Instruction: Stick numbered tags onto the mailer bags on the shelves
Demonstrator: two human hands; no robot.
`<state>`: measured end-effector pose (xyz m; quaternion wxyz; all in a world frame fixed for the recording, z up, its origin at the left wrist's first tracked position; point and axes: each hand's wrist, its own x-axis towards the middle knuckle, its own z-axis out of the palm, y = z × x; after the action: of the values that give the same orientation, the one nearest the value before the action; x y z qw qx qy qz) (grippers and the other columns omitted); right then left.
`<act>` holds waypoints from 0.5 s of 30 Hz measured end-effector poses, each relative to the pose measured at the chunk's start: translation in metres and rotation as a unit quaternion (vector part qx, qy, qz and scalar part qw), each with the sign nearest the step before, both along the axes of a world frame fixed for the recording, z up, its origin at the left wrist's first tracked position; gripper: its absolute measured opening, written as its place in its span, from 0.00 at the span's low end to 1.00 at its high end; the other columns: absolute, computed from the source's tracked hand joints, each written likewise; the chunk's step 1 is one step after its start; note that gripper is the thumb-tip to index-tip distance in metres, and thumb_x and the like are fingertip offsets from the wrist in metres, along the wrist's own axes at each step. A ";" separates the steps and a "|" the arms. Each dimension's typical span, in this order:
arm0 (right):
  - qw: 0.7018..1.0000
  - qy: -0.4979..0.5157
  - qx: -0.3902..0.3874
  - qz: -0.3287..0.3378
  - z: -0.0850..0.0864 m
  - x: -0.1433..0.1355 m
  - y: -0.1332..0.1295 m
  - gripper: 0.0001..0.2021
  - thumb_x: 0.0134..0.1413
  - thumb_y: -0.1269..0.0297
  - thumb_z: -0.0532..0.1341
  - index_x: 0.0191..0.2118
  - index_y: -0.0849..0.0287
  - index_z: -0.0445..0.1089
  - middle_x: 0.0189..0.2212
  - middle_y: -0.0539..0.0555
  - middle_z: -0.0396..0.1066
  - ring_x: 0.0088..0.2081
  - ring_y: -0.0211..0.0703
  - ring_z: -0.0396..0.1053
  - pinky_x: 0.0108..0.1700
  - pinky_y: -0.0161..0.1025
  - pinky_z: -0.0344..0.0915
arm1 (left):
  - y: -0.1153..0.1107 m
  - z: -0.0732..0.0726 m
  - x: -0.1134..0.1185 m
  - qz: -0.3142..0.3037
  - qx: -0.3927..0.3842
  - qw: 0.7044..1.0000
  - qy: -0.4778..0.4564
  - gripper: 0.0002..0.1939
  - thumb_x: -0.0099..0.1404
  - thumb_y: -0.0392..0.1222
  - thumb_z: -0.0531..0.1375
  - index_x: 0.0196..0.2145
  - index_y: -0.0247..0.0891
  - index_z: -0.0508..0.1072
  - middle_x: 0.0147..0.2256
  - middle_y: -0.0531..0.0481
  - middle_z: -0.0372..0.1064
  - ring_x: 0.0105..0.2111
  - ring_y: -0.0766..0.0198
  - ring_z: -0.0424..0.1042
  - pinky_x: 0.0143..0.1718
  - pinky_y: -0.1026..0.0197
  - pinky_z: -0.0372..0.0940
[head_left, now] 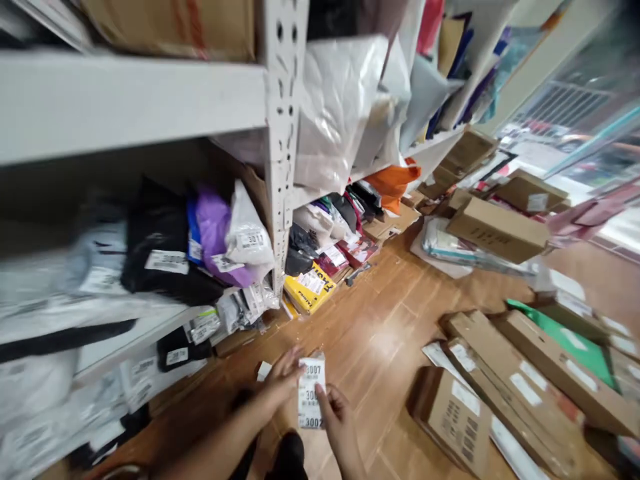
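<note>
A strip of white number stickers, printed 3007 at the top and 3002 at the bottom, is held above the wooden floor. My right hand grips its right side, with the thumb over the middle sticker and part of its number. At the upper left edge of the strip is my left hand, fingers bent and closed against the 3007 sticker. Its fingertips are slightly blurred. A small white piece of paper shows just beyond my left wrist.
White shelving on the left holds bagged parcels with number stickers, among them a black parcel and a purple parcel. A yellow box lies at the shelf foot. Cardboard boxes cover the floor on the right.
</note>
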<state>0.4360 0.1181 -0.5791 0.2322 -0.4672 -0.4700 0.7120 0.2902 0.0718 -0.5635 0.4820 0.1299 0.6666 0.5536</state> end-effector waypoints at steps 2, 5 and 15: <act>0.998 0.002 0.022 0.057 0.020 0.006 -0.015 0.26 0.42 0.40 0.64 0.17 0.60 0.64 0.15 0.48 0.60 0.19 0.35 0.57 0.22 0.33 0.58 | -0.014 0.021 0.028 0.034 -0.004 0.999 -0.012 0.30 0.48 0.56 0.63 0.43 0.32 0.74 0.39 0.39 0.76 0.38 0.52 0.74 0.39 0.55 0.68; 0.995 -0.013 0.064 0.074 0.034 0.017 -0.028 0.23 0.39 0.42 0.67 0.28 0.61 0.73 0.23 0.53 0.71 0.24 0.41 0.66 0.26 0.35 0.64 | -0.039 0.037 0.052 0.070 -0.019 0.997 0.003 0.22 0.46 0.55 0.64 0.30 0.32 0.77 0.28 0.42 0.76 0.30 0.55 0.73 0.32 0.58 0.66; 0.968 0.019 0.081 0.237 0.018 0.022 -0.081 0.20 0.41 0.45 0.66 0.27 0.60 0.74 0.20 0.52 0.69 0.17 0.36 0.59 0.20 0.33 0.58 | -0.149 0.018 0.097 0.184 -0.009 0.983 -0.004 0.35 0.43 0.63 0.65 0.42 0.33 0.75 0.33 0.43 0.78 0.34 0.53 0.75 0.35 0.57 0.69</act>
<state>0.4581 0.0371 -0.5610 0.1029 -0.3087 -0.6191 0.7148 0.3868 -0.0776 -0.5453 0.3759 -0.0016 0.6821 0.6272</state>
